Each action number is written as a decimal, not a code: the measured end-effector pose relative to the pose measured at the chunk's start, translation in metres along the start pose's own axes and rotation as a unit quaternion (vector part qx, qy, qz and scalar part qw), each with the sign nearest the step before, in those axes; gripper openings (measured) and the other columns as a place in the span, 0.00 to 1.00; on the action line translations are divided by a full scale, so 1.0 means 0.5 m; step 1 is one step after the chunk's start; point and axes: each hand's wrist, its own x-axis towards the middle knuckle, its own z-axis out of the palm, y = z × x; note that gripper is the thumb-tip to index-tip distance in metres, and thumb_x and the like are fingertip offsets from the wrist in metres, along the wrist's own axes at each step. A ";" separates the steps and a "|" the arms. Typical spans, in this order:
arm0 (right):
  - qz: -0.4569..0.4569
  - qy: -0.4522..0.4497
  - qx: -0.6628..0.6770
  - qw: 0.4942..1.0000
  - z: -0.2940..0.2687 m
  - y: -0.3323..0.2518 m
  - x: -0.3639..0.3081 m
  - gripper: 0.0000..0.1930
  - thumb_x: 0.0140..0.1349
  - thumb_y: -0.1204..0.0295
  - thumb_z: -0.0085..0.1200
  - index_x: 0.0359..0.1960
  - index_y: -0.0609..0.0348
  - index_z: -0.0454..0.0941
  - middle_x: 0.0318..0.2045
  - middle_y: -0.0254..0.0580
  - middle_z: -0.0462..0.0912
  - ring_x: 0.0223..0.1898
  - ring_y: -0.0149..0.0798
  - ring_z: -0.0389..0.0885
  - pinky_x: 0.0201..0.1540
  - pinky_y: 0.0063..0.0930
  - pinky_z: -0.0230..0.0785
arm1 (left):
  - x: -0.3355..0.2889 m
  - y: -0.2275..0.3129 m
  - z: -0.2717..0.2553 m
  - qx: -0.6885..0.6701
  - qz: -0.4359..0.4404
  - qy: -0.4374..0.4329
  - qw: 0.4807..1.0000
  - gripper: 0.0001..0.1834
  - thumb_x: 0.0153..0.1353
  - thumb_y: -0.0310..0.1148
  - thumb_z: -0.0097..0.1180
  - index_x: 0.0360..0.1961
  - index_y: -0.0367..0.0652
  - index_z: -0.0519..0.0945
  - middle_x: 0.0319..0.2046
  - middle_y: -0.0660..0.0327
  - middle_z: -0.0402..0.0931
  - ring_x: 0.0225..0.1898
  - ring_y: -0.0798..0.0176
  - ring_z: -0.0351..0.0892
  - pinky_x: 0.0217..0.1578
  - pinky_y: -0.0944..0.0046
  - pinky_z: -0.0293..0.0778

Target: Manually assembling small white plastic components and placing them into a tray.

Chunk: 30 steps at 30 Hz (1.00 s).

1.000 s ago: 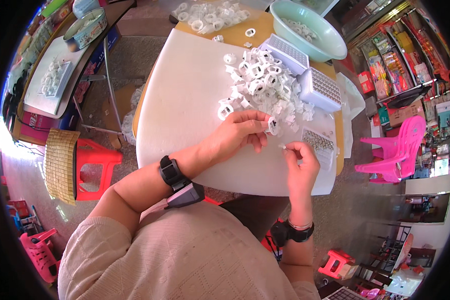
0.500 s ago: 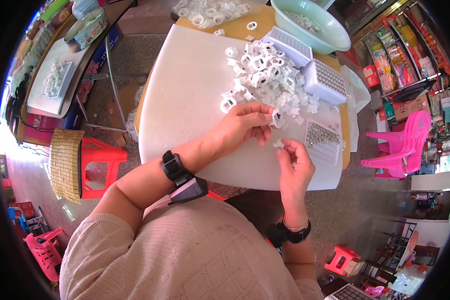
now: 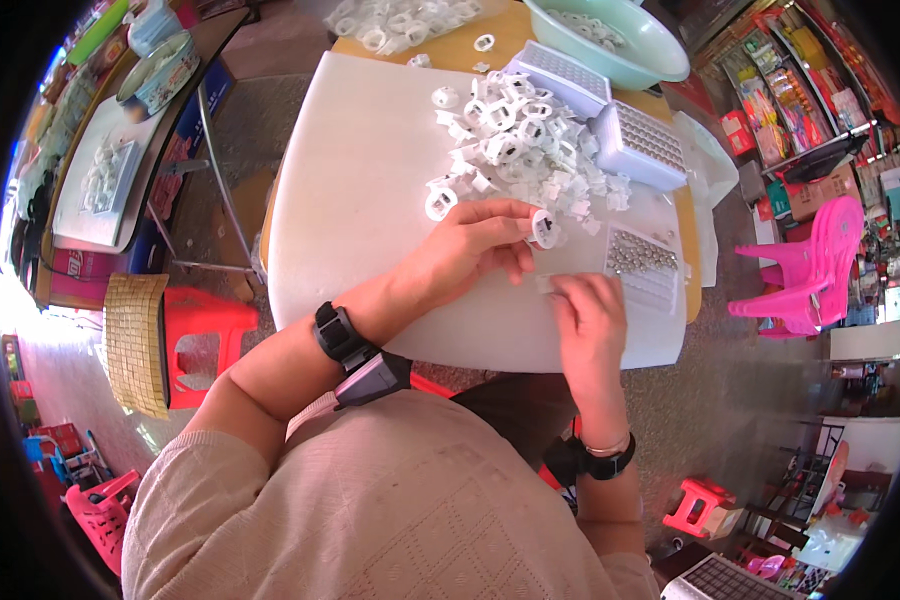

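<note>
Between the thumb and forefinger of my left hand (image 3: 485, 243) is a round white plastic part (image 3: 543, 229) with a dark mark on its face. My right hand (image 3: 592, 308), a little lower and to the right, pinches a small whitish piece (image 3: 544, 284), blurred by motion. The two hands are close but apart, over the white board (image 3: 360, 180). Beyond them lies a heap of white ring-shaped parts (image 3: 515, 125) mixed with small white pieces (image 3: 580, 190). Just right of my right hand sits a shallow tray of small metal balls (image 3: 638, 256).
Two stacks of white trays (image 3: 562, 80) (image 3: 642, 140) stand at the board's far right, before a pale green basin (image 3: 630, 60). A clear bag of white rings (image 3: 400, 22) lies at the back. A red stool (image 3: 205, 335) stands left, pink chairs (image 3: 805, 265) right.
My right hand has turned its fingers further inward, with the small whitish piece still pinched. The left hand keeps its hold on the round part. The whole view has shifted slightly.
</note>
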 end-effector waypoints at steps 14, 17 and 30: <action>0.105 0.156 0.194 0.963 -0.035 -0.045 0.016 0.05 0.57 0.81 0.57 0.36 0.62 0.77 0.30 0.41 0.79 0.28 0.35 0.76 0.31 0.25 0.70 | -0.002 -0.008 -0.008 0.068 -0.020 -0.070 0.995 0.19 0.67 0.31 0.50 0.56 0.33 0.72 0.38 0.63 0.78 0.37 0.69 0.77 0.37 0.68 0.75; 0.042 0.150 0.128 0.980 -0.027 -0.057 0.027 0.07 0.56 0.82 0.58 0.36 0.62 0.77 0.30 0.41 0.79 0.28 0.37 0.76 0.31 0.28 0.70 | 0.000 -0.008 -0.007 0.069 -0.028 -0.080 0.994 0.19 0.66 0.31 0.51 0.56 0.34 0.72 0.39 0.62 0.77 0.37 0.69 0.77 0.37 0.69 0.76; -0.059 0.139 0.035 0.988 -0.003 -0.054 0.034 0.11 0.53 0.80 0.60 0.39 0.61 0.76 0.31 0.41 0.76 0.31 0.43 0.74 0.33 0.34 0.68 | -0.002 -0.007 -0.003 0.172 0.014 -0.098 0.980 0.17 0.68 0.31 0.49 0.54 0.36 0.75 0.39 0.61 0.78 0.38 0.70 0.77 0.36 0.69 0.77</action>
